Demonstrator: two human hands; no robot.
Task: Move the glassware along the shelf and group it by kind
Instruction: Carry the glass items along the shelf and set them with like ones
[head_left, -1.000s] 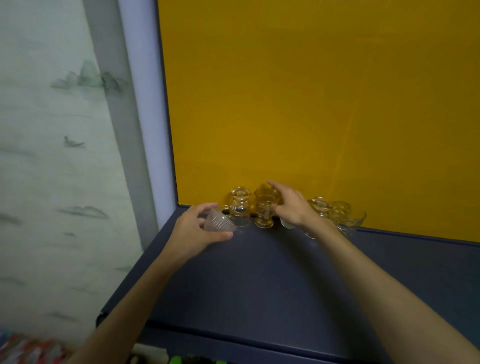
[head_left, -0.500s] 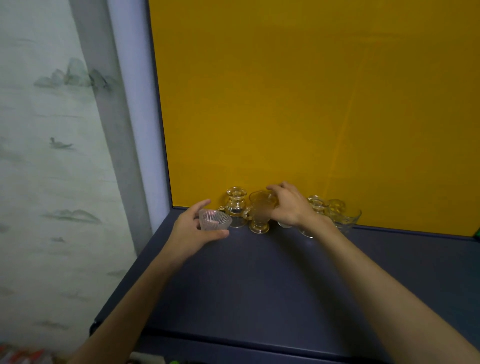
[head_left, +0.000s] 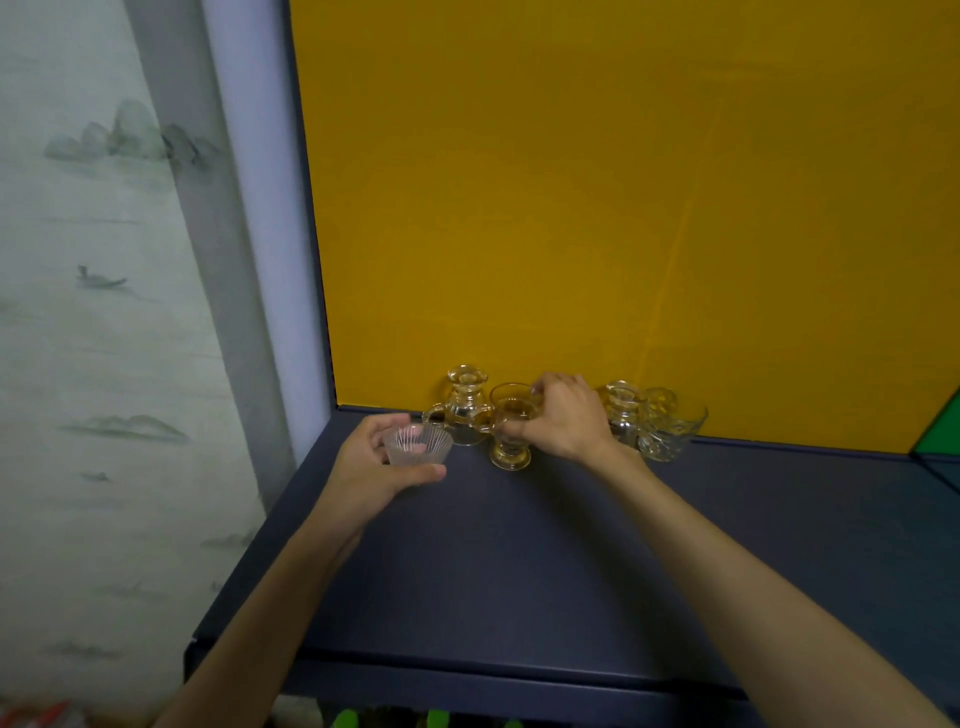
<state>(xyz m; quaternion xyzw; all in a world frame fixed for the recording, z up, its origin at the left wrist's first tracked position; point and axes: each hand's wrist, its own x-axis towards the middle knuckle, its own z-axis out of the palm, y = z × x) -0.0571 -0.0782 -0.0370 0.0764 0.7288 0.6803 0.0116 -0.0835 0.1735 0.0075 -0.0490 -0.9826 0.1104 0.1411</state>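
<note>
My left hand (head_left: 371, 467) holds a small ribbed glass cup (head_left: 418, 443) just above the dark blue shelf (head_left: 519, 561). My right hand (head_left: 563, 418) grips a footed glass (head_left: 510, 428) that stands on the shelf near the yellow back wall. A small glass pitcher with a handle (head_left: 465, 408) stands directly left of the footed glass. Right of my right hand stand a second small pitcher (head_left: 621, 410) and a cut-glass cup (head_left: 670, 428), close together against the wall.
The yellow back wall (head_left: 623, 208) rises straight behind the glassware. The shelf's left end meets a pale pillar (head_left: 270, 260). The shelf's front edge (head_left: 467, 670) runs below my forearms, with green items showing beneath it.
My left hand turned the ribbed cup from tilted to upright, mouth up. My right hand drew the footed glass slightly forward from the back wall.
</note>
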